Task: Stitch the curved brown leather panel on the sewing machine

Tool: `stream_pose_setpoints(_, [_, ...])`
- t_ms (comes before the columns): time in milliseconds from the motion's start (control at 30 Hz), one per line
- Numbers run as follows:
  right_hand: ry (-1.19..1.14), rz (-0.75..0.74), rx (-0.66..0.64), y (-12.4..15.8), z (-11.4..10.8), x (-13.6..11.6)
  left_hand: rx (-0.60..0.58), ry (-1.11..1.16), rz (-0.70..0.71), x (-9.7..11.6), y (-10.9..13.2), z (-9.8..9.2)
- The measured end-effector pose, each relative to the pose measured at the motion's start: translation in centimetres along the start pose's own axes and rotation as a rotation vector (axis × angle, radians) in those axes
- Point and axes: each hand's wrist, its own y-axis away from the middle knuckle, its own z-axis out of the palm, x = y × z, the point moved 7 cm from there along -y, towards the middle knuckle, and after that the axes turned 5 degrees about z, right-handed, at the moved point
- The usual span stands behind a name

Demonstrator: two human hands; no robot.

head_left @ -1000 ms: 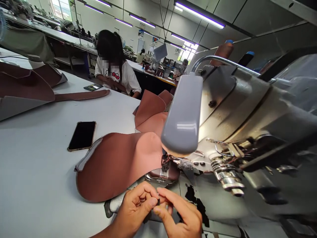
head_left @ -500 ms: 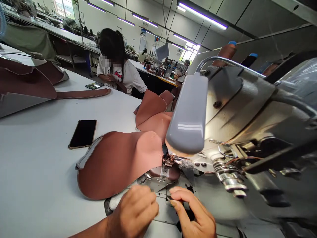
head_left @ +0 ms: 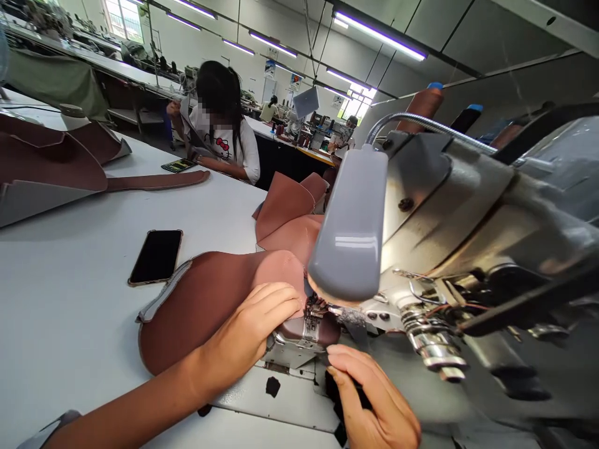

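A brown leather piece (head_left: 206,305) lies on the white table and runs under the presser foot (head_left: 311,312) of an industrial sewing machine (head_left: 468,212). My left hand (head_left: 248,324) rests flat on the leather just left of the needle, fingers spread. My right hand (head_left: 374,405) sits at the machine bed in front of the foot, fingers curled around a small dark item that is mostly hidden. A grey gooseneck lamp (head_left: 350,231) hangs above the needle and hides part of it.
A black phone (head_left: 156,256) lies on the table left of the leather. More brown leather pieces (head_left: 285,212) are piled behind the machine and others (head_left: 56,162) at far left. A seated person (head_left: 219,131) works across the table.
My left hand has moved up from the machine's front edge onto the leather beside the needle. My right hand has dropped slightly right and stays at the bed. The two hands have separated.
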Motion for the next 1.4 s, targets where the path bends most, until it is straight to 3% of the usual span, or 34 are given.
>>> stream_pose_setpoints(433, [0.047,-0.166,0.054,-2.0,1.5,-1.5,-0.030,-0.079,0.089,0.5,-0.7,-0.3])
stream_pose_setpoints(700, [0.056,-0.125,0.043,-1.7,1.9,-1.5,0.030,-0.250,0.133,1.0,-0.8,-0.5])
stream_pose_setpoints(1000, [0.094,-0.147,0.034,-1.0,2.4,-1.4,-0.062,-0.212,-0.095,-3.4,-0.6,2.3])
stream_pose_setpoints(1300, [0.256,-0.215,-0.011,-0.7,2.6,-1.6,-0.137,-0.214,-0.164,-3.1,-1.5,1.6])
stream_pose_setpoints(1400, [0.310,-0.201,-0.020,0.1,2.5,-1.5,-0.138,-0.246,-0.182,-3.1,-0.8,1.5])
